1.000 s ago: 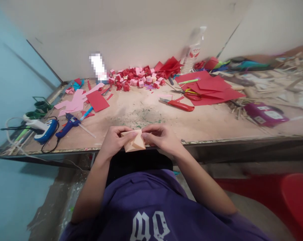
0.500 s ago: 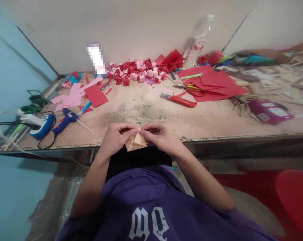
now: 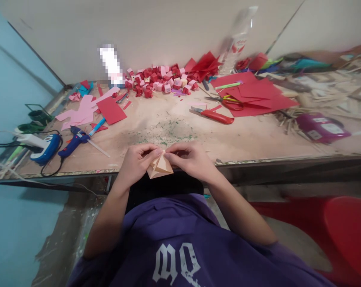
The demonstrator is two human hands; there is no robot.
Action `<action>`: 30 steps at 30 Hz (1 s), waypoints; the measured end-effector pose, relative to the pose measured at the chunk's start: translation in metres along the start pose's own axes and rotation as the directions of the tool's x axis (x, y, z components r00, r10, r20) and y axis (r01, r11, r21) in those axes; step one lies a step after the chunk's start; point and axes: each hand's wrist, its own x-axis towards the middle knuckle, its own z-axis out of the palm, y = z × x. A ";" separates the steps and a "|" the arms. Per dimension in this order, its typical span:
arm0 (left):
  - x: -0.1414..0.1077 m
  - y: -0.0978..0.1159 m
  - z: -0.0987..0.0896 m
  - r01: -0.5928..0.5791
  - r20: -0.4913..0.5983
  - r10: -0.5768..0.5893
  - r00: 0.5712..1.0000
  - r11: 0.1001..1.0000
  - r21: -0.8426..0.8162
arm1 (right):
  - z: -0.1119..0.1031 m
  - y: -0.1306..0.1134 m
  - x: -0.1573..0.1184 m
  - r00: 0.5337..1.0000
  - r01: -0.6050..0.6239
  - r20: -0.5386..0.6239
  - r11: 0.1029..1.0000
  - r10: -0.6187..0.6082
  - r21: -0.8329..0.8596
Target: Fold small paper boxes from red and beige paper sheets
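Note:
Between my two hands is a small piece of folded paper (image 3: 160, 169), pale orange, with triangular flaps and creases showing. My left hand (image 3: 139, 163) pinches it at the upper left with thumb and fingers. My right hand (image 3: 190, 160) pinches its upper right edge, the thumb lying close to the left thumb. Both hands are at the front edge of the wooden table (image 3: 156, 115), above my lap. The fingertips behind the paper are hidden.
Red and pink paper cubes (image 3: 162, 81) are heaped at the back. Right of centre lie a red-handled cutter (image 3: 217, 116), scissors (image 3: 231, 104) and red paper sheets (image 3: 255, 95). On the left are a blue glue gun (image 3: 75, 141), a power strip (image 3: 47, 149) and pink paper (image 3: 81, 111).
The view has shifted slightly. My thumbs have moved a little on the folded paper, and its front flaps look somewhat more spread. Both hands still hold it.

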 end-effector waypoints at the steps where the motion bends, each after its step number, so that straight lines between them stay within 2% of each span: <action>1: 0.000 0.000 0.000 0.003 0.002 -0.003 1.000 1.000 0.001 | 0.000 0.000 0.000 1.000 0.003 0.004 1.000 -0.003 -0.002; 8: -0.001 0.002 -0.002 -0.023 0.030 0.022 0.999 1.000 0.021 | -0.001 0.000 -0.001 0.999 0.047 0.013 0.997 -0.046 -0.055; 17: 0.002 0.001 0.002 -0.124 0.010 0.124 0.992 0.989 0.077 | 0.001 0.003 0.000 0.998 0.050 0.045 0.997 -0.047 -0.052; 20: 0.002 0.000 0.000 -0.070 -0.010 0.070 0.998 0.997 0.029 | 0.001 0.001 0.000 0.999 0.022 0.023 1.000 -0.021 -0.015; 23: 0.000 -0.003 -0.004 0.074 -0.035 -0.078 0.996 0.994 -0.086 | -0.001 -0.001 -0.001 0.997 -0.035 -0.068 0.998 0.038 0.055; 25: -0.001 -0.005 -0.007 0.130 -0.055 -0.140 0.989 0.981 -0.145 | -0.002 -0.002 -0.001 0.989 -0.072 -0.122 0.993 0.084 0.097; 30: -0.001 -0.007 -0.007 0.094 -0.081 -0.105 0.991 0.987 -0.128 | -0.004 -0.004 -0.001 0.977 -0.129 -0.150 0.981 0.151 0.147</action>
